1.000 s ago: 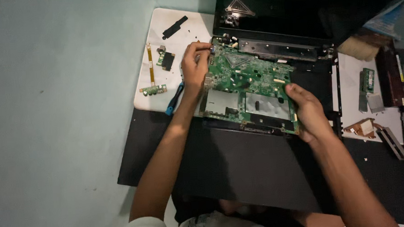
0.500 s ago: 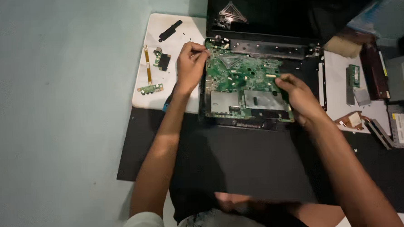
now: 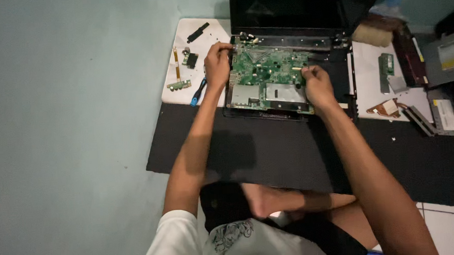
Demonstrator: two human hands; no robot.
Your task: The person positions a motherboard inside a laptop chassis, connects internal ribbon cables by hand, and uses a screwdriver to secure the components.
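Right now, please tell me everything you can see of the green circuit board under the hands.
The green circuit board lies flat inside the open black laptop base, below the dark screen. Its surface carries many small components and two dull silver metal shields near the front edge. The left hand grips its left edge, the right hand presses on its right side. Finer details are too small to tell.

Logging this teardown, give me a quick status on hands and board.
Left hand gripping green circuit board's left edge. Right hand on its right edge. Board sits in open laptop. Blue screwdriver lies beside.
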